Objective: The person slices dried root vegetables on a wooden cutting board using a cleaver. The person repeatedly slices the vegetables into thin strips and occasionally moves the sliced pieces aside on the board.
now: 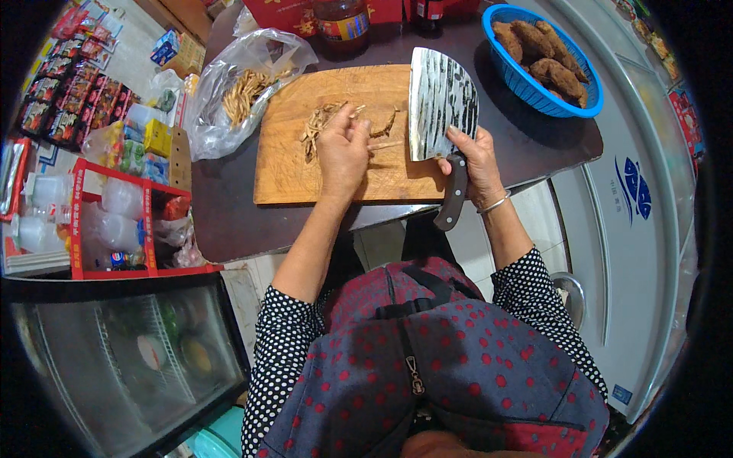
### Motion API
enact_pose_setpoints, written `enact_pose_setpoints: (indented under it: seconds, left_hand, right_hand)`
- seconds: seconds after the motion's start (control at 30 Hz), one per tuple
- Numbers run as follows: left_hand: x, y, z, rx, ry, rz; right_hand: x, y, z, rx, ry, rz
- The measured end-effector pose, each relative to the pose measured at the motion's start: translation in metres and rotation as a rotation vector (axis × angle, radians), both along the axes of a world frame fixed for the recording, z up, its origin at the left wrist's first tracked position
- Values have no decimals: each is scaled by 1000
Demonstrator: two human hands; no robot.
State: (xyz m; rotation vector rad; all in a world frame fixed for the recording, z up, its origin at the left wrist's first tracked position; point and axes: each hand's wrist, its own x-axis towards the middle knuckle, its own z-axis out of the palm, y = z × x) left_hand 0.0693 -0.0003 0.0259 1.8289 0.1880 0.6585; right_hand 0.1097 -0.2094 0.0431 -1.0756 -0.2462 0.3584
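My right hand (480, 163) holds a cleaver (444, 103) with a dark riveted handle, its broad, black-streaked blade standing over the right part of a wooden cutting board (286, 177). Over the board's middle, my left hand (345, 143) has its fingers bent together, with thin pale strips at the fingertips. A small pile of brownish dried strips (312, 134) lies just left of those fingers. Between the hands rests a dark, curled dried piece (386, 125). Left of the board, an open clear plastic bag (212, 120) contains more pale strips (246, 94).
A blue plastic basket (515, 94) of brown tubers (552, 68) stands on the dark table (229, 223) at the right. Behind the board is a large jar (342, 26) beside a dark bottle (429, 10). A red rack (109, 269) and a glass-fronted cooler (131, 343) stand left, a grey freezer (635, 240) right.
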Motion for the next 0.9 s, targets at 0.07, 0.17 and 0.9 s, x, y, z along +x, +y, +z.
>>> enact_pose_setpoints:
  seconds: [0.07,0.17,0.9]
  left_hand:
    - [-13,-1,-3,511,-126,52]
    - [-33,1,-2,590,-91,102]
    - [-36,5,-7,870,-200,-85]
  right_hand:
    - [0,0,-1,9,4,-4]
    - [-1,1,-1,-1,8,-9]
    - [3,5,45,-736,-626,36]
